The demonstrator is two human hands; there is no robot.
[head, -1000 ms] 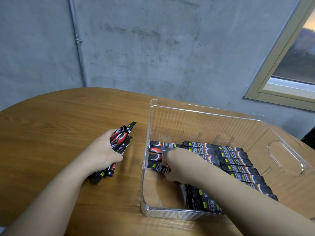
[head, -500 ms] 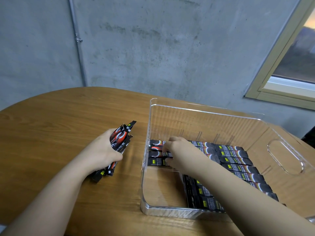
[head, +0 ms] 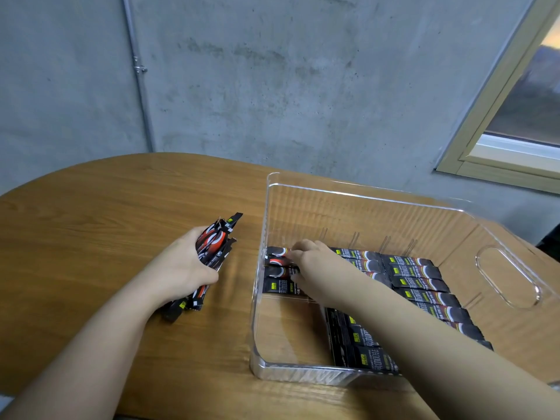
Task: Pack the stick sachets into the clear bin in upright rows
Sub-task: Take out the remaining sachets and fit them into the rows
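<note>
Two bare hands at work on a brown wood-grain oval worktop. Left hand is curled round a thick bundle of black-and-red stick sachets, held just beside the left wall of the clear rectangular plastic bin, which sits toward the worktop's right edge. Right hand reaches inside the bin, fingers bent down onto the small stack of black sachets at the bin's far-left corner; it looks to be pressing or pinching one there, but I cannot tell if it grips or only nudges. More black sachets in rows fill the bin's far and right side, another group lies near the front wall, partly hidden by the right forearm. Sachets in the bin look flat or leaning rather than clearly upright, hard to say. Near-left floor of the bin is bare. Step in hand, by my reading: seating and squaring the latest sachet in the left-hand row. Next move likely calls for freeing the right hand, taking another sachet off the left hand's bundle, and setting it snug against the row. Gray concrete wall and a window frame sit behind.
</note>
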